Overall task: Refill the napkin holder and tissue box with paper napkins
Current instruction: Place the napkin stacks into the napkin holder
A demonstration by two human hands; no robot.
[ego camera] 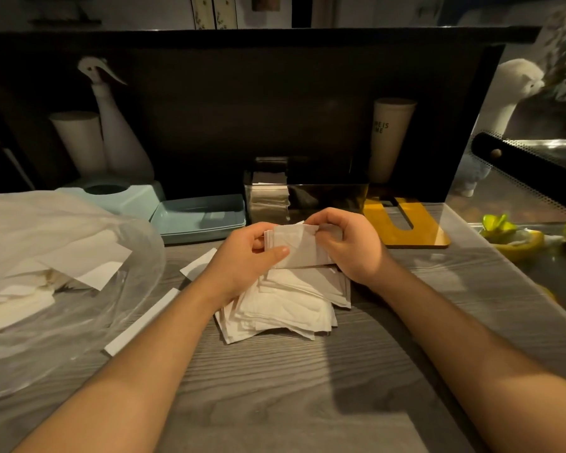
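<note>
Both hands hold a small stack of folded white napkins (296,245) just above the table. My left hand (242,256) grips its left side, thumb across the front. My right hand (347,243) pinches the top right edge. Below them lies a loose pile of white napkins (281,305) on the grey wood table (307,387). Behind the hands stands a dark glossy napkin holder (307,194) with some napkins at its left end. To the left are a light-blue tissue box (118,194) with a round opening and its light-blue lid or tray (200,217).
A clear plastic bag (46,273) with more napkins fills the left side. Loose white paper strips (144,322) lie beside the pile. A yellow flat board (406,223) sits right of the holder. A tall cup (391,135), a bird figurine (111,125) and a dark back panel stand behind.
</note>
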